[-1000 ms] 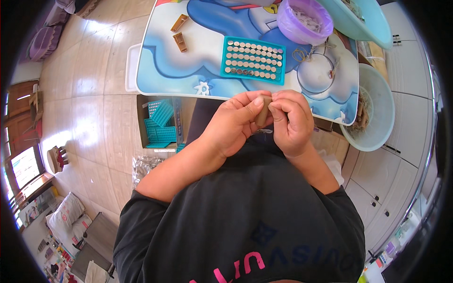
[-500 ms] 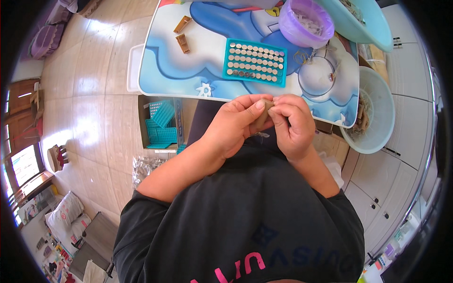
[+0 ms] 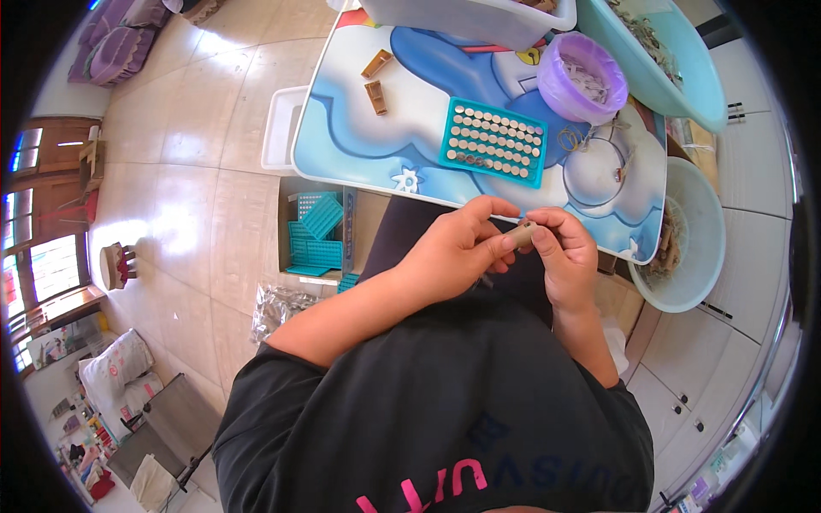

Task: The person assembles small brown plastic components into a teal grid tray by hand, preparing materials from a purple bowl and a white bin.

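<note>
Both hands meet over my lap, just in front of the table's near edge. My left hand pinches a small tan-brown piece between thumb and fingers. From the other side, the thumb and fingertips of my right hand close on its right end. A small dark opening seems to show in that end; the rest is partly covered by fingers. On the table beyond sits a teal tray with rows of round silvery discs, a few of them darker. Two brown hollow pieces lie farther left.
A purple-lined tub of pale scraps and a coil of thin wire are at the table's right. Blue basins stand beyond that edge. Left of my legs, a box holds several teal trays near crumpled silvery plastic.
The whole view has shifted, so the table sits farther right and lower. The tan-brown piece has turned between my fingers, and its right end now shows.
</note>
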Tool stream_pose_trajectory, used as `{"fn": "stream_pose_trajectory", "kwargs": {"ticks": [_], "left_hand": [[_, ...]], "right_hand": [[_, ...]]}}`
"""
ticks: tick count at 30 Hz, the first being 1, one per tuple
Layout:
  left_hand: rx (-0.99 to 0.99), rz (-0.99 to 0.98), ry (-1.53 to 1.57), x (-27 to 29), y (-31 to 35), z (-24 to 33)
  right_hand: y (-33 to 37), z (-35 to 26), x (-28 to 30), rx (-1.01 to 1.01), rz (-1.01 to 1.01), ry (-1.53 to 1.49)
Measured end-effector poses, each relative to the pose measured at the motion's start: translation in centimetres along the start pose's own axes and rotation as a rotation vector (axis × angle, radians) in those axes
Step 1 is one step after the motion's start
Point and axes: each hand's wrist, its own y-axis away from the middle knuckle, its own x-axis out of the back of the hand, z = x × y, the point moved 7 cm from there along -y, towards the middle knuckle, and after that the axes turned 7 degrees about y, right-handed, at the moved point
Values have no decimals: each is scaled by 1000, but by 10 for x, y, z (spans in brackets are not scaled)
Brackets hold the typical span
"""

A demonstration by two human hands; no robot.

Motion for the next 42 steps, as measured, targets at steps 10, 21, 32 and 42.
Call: {"fn": "stream_pose_trajectory", "kwargs": {"ticks": [10,21,32,42], "left_hand": [[-438,949,-821,132,-3,90],[-150,950,-1145,155,-39,91],[-285,353,350,126,-30,53],[-80,203,144,11,-28,21]], "right_hand": [[25,-50,141,254,395,1],[104,-1,381,-75,1051,851],[-53,-47,117,595,206,1802],[-9,-33,74,217,327,715]]}}
